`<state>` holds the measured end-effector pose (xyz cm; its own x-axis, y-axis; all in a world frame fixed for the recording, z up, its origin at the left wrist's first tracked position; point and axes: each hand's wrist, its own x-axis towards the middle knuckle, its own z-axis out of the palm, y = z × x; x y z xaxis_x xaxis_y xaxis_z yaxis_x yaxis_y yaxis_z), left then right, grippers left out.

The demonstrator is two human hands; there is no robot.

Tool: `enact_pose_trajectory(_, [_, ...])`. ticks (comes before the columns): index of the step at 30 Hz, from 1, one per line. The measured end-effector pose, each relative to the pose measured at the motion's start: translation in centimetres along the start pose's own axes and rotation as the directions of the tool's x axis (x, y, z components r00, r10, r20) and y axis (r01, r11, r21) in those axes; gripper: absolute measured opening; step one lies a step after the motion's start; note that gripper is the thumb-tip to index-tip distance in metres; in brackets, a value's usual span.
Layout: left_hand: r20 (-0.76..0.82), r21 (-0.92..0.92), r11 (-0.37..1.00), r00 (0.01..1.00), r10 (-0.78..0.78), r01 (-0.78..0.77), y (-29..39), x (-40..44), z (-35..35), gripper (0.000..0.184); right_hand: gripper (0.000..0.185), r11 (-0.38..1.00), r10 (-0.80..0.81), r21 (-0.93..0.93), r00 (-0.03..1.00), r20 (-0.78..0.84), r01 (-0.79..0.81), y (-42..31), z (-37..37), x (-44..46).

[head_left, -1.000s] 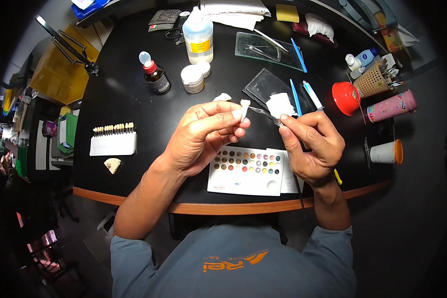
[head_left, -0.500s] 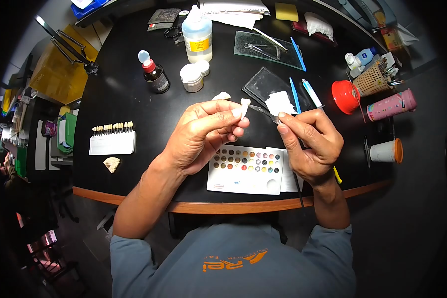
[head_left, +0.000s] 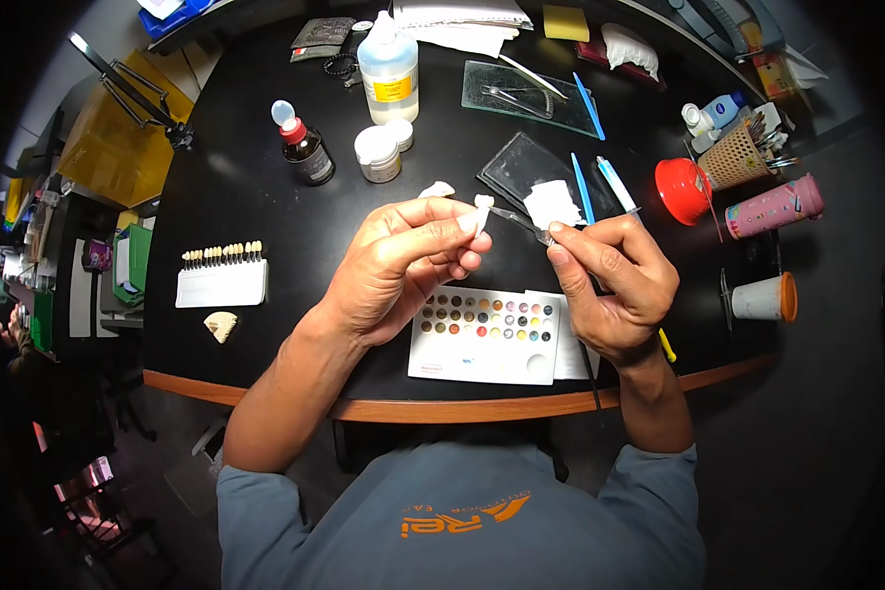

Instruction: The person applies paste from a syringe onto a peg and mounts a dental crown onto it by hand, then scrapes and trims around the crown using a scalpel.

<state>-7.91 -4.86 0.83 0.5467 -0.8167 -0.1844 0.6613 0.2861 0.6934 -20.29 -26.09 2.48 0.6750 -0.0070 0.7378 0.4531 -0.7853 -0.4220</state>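
Observation:
Between the thumb and fingers of my left hand (head_left: 403, 251) is a small white tooth model (head_left: 482, 208), its crown end up. My right hand (head_left: 615, 280) pinches a thin-bladed metal knife (head_left: 521, 222). Its tip points left and lies at the tooth model's right side; whether it touches is too small to tell. Below the hands a white palette (head_left: 482, 359) holds rows of small coloured wells, beside a white sheet (head_left: 573, 359). Behind my right hand lies a crumpled white tissue (head_left: 553, 205) near a flat black case (head_left: 521, 167).
A tooth shade guide (head_left: 221, 283) stands left, near a fan-shaped cream piece (head_left: 220, 325). Farther back are a dark bottle (head_left: 310, 157), white jars (head_left: 378, 155) and a large bottle (head_left: 390, 79). A glass plate (head_left: 521, 93), red bowl (head_left: 682, 192) and pink flask (head_left: 775, 206) stand right.
Both hands keep almost the same pose, with the knife tip still at the tooth model. Only a very slight shift of the view shows.

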Motion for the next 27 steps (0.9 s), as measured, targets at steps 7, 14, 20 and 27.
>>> enact_pose_trajectory(7, [0.000,0.009,1.000,1.000,0.004,-0.004,-0.08,0.02,0.00,0.016,0.026,1.000,-0.020,-0.018,1.000,0.007,0.020,0.23,0.09,-0.05])
enact_pose_trajectory(14, [0.000,0.009,1.000,1.000,0.002,-0.002,-0.02,0.03,0.03,0.016,0.027,1.000,-0.012,0.004,1.000,-0.010,0.012,0.09,0.12,-0.07])
enact_pose_trajectory(20, [0.006,-0.010,1.000,1.000,-0.003,0.003,-0.09,0.11,-0.10,0.015,0.026,1.000,-0.004,0.016,1.000,-0.013,0.004,-0.08,-0.01,-0.03])
enact_pose_trajectory(27, [0.007,-0.058,0.998,1.000,-0.027,0.027,-0.03,0.02,-0.06,0.013,0.026,1.000,0.007,0.015,1.000,0.005,-0.007,0.03,0.06,-0.05])
